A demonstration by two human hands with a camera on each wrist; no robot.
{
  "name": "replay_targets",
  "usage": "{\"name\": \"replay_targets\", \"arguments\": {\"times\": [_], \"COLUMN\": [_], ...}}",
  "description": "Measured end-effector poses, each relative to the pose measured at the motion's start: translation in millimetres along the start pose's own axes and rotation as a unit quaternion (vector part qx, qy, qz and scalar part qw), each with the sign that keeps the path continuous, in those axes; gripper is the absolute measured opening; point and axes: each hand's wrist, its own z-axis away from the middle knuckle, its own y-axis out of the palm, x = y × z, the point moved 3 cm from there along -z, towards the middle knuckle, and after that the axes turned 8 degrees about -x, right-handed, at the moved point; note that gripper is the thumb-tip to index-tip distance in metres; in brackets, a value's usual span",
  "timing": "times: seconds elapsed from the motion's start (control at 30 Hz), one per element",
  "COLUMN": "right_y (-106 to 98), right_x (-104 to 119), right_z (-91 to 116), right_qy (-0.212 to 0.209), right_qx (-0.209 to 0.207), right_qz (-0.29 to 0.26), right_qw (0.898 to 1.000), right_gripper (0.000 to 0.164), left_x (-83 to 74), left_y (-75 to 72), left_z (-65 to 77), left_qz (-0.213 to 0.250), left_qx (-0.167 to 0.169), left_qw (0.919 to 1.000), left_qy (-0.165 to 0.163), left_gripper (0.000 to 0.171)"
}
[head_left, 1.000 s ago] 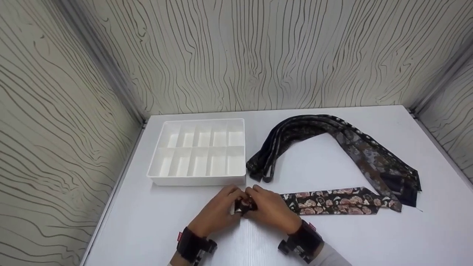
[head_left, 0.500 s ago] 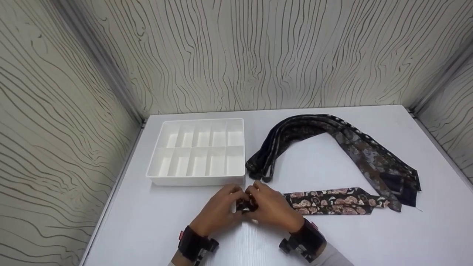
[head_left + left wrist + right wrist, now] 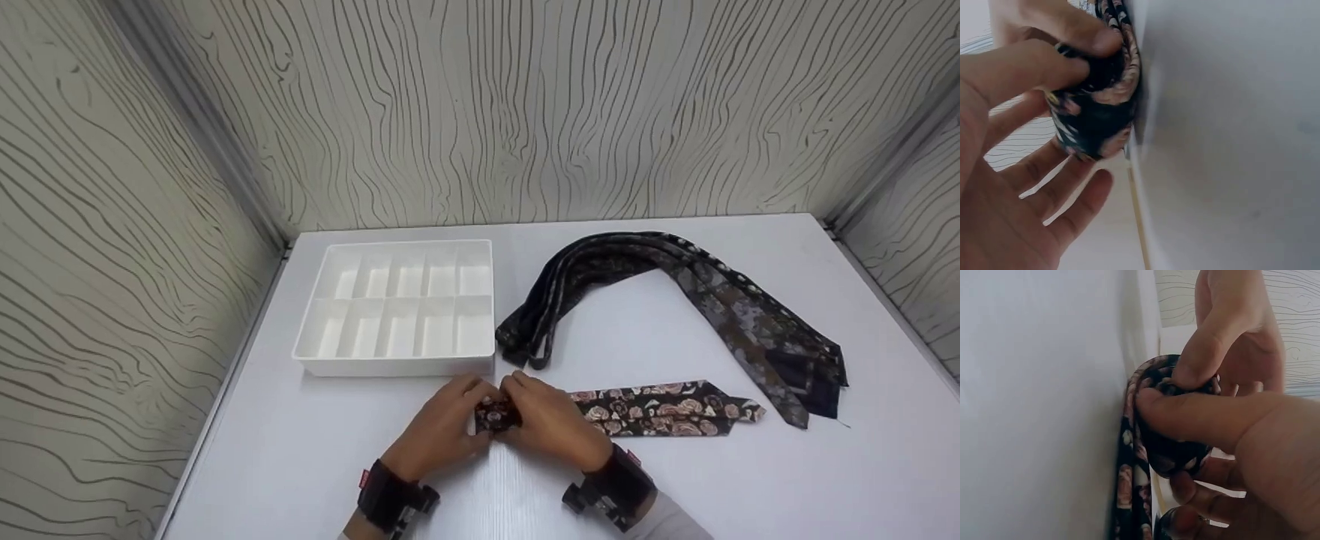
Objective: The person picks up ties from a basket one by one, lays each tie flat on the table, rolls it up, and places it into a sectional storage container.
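A floral necktie, dark with pink roses, lies flat along the front of the table, its left part wound into a roll. My left hand holds the roll's left side, thumb at its near end and fingers at its far side. In the left wrist view the rolled necktie stands on edge against the white tabletop. From the right, my right hand grips the same roll. The right wrist view shows both thumbs pressing on the end of the rolled necktie, its flat layers trailing along the table.
Behind the left hand stands a white tray divided into several compartments with nothing in them. Several dark patterned neckties lie in a bent bundle at the back right. Wood-grain panels enclose the table at the back and sides.
The floral necktie's flat tail has slid left, its tip drawing away from the dark bundle as the roll turns between both hands. The hands have stayed nearly in place.
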Motion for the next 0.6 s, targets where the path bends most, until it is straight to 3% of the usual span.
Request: {"name": "replay_targets", "arguments": {"times": [0.13, 0.27, 0.6], "right_y": [-1.7, -4.6, -8.5], "right_x": [2.1, 2.4, -0.3], "right_z": [0.4, 0.0, 1.4], "right_qy": [0.013, 0.024, 0.002], "right_qx": [0.013, 0.025, 0.024], "right_qz": [-0.021, -0.031, -0.021], "right_qw": [1.0, 0.999, 1.0], "right_gripper": [0.053, 0.051, 0.051], "left_x": [0.4, -0.3, -2.8], "left_y": [-0.4, -1.0, 1.2], "left_z": [1.3, 0.8, -3.5], "left_qz": [-0.003, 0.002, 0.002], "left_qx": [0.002, 0.009, -0.008], "left_qw": [1.0, 1.0, 0.9998], "left_qy": [0.006, 0.002, 0.019], "left_gripper": [0.038, 0.043, 0.046]}}
